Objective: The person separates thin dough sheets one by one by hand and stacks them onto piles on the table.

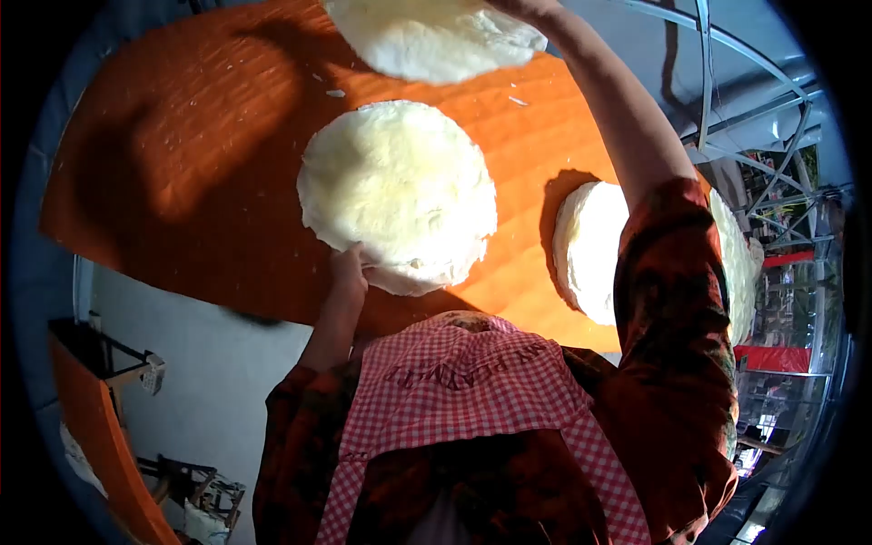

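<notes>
A stack of round, pale dough-like sheets (pixel 400 186) lies on the orange table, with thin layers showing along its near edge. At that edge, my left hand (pixel 350 270) is closed with its fingertips on the rim of a sheet. Another pale sheet (pixel 440 41) is at the top of the view, cut off by the frame. My right arm reaches up to it, and my right hand (pixel 522 5) is at its far right side. The fingers of my right hand are out of frame or hidden.
To the right, a second pale round stack (pixel 595 250) sits on the orange table (pixel 209 182), partly behind my right arm. Further right is another pale round piece (pixel 738 263). White scraps (pixel 335 94) lie beyond the middle stack. Metal framing (pixel 704 73) stands at the upper right.
</notes>
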The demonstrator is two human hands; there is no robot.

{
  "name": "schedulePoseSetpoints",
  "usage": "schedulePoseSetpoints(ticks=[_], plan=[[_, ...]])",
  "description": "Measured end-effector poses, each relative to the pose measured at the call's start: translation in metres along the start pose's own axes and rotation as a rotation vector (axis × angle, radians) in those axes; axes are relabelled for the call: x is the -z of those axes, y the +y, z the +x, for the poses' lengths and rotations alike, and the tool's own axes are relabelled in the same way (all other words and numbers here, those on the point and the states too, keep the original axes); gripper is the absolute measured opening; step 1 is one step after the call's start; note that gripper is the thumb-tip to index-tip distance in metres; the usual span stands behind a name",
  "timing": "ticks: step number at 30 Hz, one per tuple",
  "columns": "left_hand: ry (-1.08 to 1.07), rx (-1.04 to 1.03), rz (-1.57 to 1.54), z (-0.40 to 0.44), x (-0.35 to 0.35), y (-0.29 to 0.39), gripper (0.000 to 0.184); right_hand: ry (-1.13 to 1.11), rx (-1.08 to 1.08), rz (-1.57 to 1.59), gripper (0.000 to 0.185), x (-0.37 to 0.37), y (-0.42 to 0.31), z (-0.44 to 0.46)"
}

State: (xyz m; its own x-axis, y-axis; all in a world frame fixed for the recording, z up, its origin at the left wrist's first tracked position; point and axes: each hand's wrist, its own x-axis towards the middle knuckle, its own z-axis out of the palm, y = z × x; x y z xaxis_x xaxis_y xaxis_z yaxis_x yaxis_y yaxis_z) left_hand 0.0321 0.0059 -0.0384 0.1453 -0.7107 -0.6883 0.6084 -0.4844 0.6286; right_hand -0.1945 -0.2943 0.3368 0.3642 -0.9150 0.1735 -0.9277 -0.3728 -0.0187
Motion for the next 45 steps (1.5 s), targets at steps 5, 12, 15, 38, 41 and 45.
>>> schedulePoseSetpoints(ticks=[5,12,15,38,41,45], plan=[[-0.124,-0.067,-0.177,-0.032,-0.008,0.022,0.044,0.169,0.281,-0.015,0.015,-0.087,-0.084,-0.121],[-0.195,-0.151,-0.05,-0.018,0.006,0.01,0.037,0.083,0.211,0.149,0.008,-0.288,-0.153,-0.276],[-0.186,-0.176,0.027,-0.018,0.009,0.005,0.04,0.06,0.209,0.223,0.011,-0.269,-0.161,-0.278],[0.024,-0.057,-0.128,-0.057,0.004,-0.006,0.016,0.403,0.396,0.132,0.016,-0.147,-0.101,-0.22],[0.059,-0.066,-0.12,-0.048,0.008,-0.016,0.017,0.18,0.304,0.169,0.008,-0.238,-0.099,-0.26],[-0.022,0.143,-0.123,-0.042,0.007,-0.009,0.024,0.127,0.286,0.242,0.008,-0.282,-0.098,-0.281]])
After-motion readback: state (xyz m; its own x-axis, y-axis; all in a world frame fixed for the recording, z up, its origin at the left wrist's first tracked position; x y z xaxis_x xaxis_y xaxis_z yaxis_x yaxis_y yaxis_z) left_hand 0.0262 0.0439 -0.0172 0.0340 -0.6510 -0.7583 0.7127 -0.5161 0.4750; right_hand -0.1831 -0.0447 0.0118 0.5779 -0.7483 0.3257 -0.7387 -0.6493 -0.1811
